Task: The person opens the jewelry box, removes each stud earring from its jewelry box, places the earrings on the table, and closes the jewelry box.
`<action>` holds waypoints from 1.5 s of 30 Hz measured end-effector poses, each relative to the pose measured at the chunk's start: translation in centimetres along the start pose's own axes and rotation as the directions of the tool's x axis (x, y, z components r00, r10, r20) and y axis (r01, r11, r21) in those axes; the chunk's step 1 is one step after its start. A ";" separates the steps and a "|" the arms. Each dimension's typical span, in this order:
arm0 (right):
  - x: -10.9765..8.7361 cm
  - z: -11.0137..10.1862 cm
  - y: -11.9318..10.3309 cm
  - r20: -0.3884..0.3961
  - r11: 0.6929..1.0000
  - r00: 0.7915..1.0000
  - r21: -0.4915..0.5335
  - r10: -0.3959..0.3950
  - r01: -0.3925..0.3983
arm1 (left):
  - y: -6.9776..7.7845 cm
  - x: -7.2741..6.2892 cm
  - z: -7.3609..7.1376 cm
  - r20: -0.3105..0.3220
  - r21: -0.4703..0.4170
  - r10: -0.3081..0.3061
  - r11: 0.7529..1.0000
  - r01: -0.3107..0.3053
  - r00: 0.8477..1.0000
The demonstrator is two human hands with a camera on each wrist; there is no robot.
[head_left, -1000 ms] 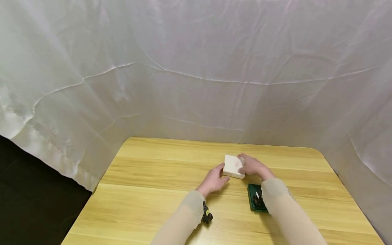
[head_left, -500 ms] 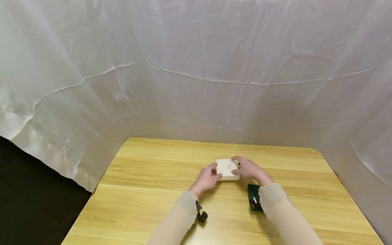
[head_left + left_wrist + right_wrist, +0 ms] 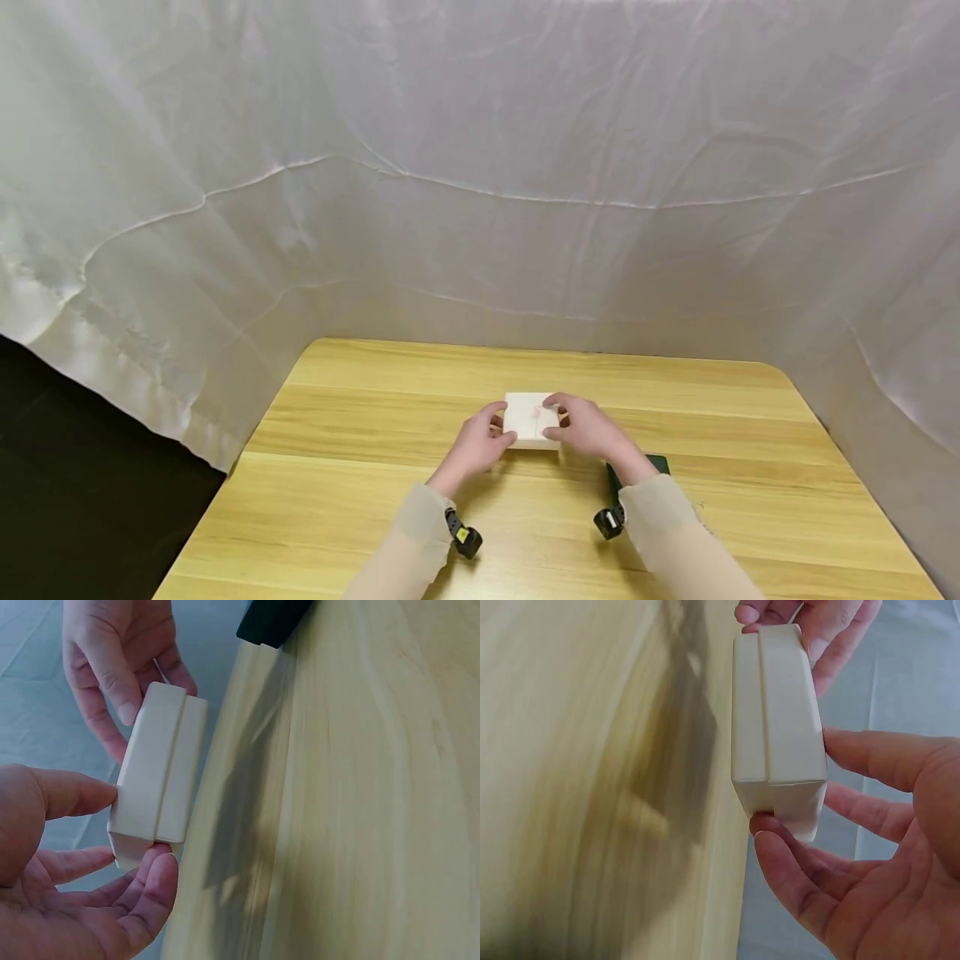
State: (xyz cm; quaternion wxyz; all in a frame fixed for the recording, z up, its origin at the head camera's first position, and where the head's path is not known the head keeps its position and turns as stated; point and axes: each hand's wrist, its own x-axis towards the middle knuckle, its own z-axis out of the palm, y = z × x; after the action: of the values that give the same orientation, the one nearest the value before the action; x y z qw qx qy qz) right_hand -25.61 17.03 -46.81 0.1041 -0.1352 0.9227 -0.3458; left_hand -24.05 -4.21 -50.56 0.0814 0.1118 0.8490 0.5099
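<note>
A small white lidded box [image 3: 525, 418] with a faint pink print on top is held level between both hands, over the middle of the table. At its left end the left hand [image 3: 478, 442] grips it, thumb on the upper edge and fingers reaching underneath. The right hand [image 3: 588, 427] holds the opposite end in the same manner. A seam between lid and base runs along the near side of the white box [image 3: 161, 765] in the left wrist view. The table surface with a shadow shows beneath the white box [image 3: 786, 712] in the right wrist view.
A dark green box [image 3: 658, 463] lies on the wooden table [image 3: 337, 517], partly hidden by the right forearm. Black wrist cameras [image 3: 465, 540] hang under both sleeves. Pale cloth [image 3: 480, 250] encloses the back and sides of the table.
Both hands have carried the white box leftward and a little nearer, turning it squarer to the body. The right forearm now covers a different part of the green box.
</note>
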 end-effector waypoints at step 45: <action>-4.2 6.5 -1.1 0.011 0.990 0.995 0.104 -0.096 0.094 | -3.0 -6.5 -2.4 0.066 0.044 0.072 0.996 -0.075 0.995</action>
State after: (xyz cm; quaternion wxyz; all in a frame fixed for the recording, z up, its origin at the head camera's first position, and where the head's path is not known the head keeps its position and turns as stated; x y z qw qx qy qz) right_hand -19.63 13.60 -50.52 0.1017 -0.1761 0.8952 -0.3965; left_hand -18.75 -9.42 -51.96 0.0873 0.1611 0.8529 0.4888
